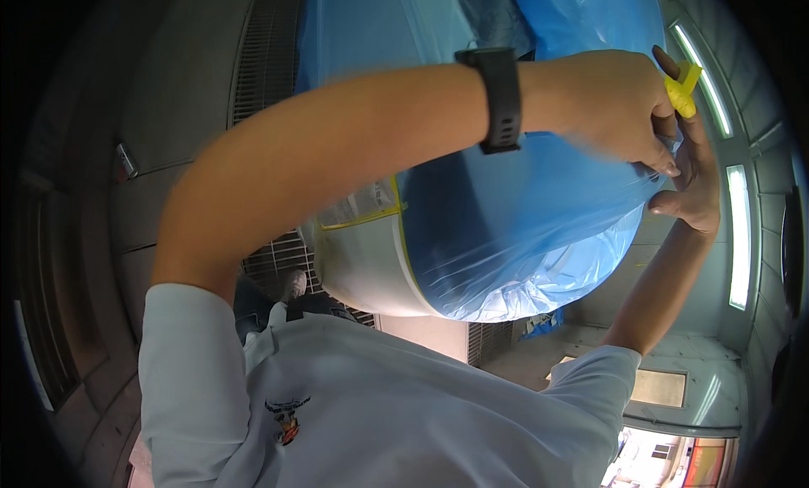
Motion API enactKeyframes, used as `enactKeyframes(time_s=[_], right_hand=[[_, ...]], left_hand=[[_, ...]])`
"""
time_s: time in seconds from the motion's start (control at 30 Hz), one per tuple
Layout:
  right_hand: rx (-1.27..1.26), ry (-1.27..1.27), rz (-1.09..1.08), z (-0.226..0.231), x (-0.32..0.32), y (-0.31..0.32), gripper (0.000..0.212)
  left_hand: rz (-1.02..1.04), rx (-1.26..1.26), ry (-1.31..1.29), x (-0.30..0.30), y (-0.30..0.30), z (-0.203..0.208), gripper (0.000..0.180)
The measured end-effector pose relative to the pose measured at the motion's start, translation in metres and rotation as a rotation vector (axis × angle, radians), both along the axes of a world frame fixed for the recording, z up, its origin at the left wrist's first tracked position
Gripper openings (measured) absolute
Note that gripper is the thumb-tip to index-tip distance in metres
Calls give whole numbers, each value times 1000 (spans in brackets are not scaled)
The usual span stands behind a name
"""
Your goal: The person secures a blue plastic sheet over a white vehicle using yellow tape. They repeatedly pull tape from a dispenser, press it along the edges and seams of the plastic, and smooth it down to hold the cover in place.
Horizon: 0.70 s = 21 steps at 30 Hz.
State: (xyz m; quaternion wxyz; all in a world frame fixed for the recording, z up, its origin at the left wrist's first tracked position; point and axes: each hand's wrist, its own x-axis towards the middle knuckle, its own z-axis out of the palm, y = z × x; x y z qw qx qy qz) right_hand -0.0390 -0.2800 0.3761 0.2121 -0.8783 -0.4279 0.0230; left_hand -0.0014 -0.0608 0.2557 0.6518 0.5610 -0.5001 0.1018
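Note:
My left hand reaches across to the far right, a black watch on its wrist. Its fingers are closed on the edge of a blue plastic sheet, where the folds draw together. My right hand comes up from below and meets it there. The right thumb stands apart and a finger stretches upward; its other fingers are partly hidden behind the left hand. A crumpled piece of yellow tape sits at the fingers where both hands meet; which hand carries it is unclear.
The sheet drapes a large rounded body with a bare white panel, edged by yellow tape. Floor grating runs beneath. A small can lies on the floor at left. Lit tube lamps line the right wall.

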Motion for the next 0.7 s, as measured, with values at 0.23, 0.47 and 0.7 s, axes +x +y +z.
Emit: enactKeyframes(time_s=[0.23, 0.47, 0.7], right_hand=[[-153, -243, 15, 23, 12, 11, 75], [-314, -433, -57, 38, 9, 26, 57], [-628, -1019, -533, 66, -34, -1, 43]], left_hand=[[41, -157, -120, -16, 6, -5, 22], [178, -131, -224, 11, -6, 0, 22], [73, 20, -174, 38, -61, 3, 25]])
